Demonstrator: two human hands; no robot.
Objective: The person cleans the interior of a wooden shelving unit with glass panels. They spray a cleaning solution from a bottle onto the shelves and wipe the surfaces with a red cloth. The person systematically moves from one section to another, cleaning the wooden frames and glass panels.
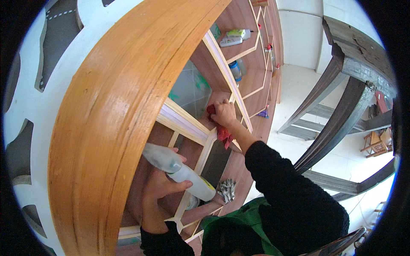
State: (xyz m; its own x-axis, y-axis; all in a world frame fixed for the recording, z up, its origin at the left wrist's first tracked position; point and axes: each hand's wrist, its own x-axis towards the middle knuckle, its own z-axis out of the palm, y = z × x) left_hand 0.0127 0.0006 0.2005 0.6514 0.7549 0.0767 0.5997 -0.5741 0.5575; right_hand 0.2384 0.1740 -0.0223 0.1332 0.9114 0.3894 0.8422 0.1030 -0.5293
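My left hand [161, 184] grips a cloudy translucent plastic bottle [190, 180], which lies tilted across the palm. Part of that bottle bears a yellow label. Bunched in my right hand [224, 112] is a red cloth [225, 136], its loose end hanging down below the fist. The cloth touches or nearly touches the wooden floor of a compartment in a lattice shelf unit [221, 52]; exact contact is hidden by the fingers. Behind this compartment shows a grey panel [192, 91] with green marks. Pale wooden strips edge the compartments.
A curved varnished wooden board [105, 105] arches along the left. Upper compartments hold plastic bottles [232, 41] and a blue-lidded jar [235, 70]. Grey-striped gloves [227, 190] lie on a lower ledge. Dark curved wooden legs [333, 128] of furniture stand at right, with a small wooden stool [376, 144] beyond.
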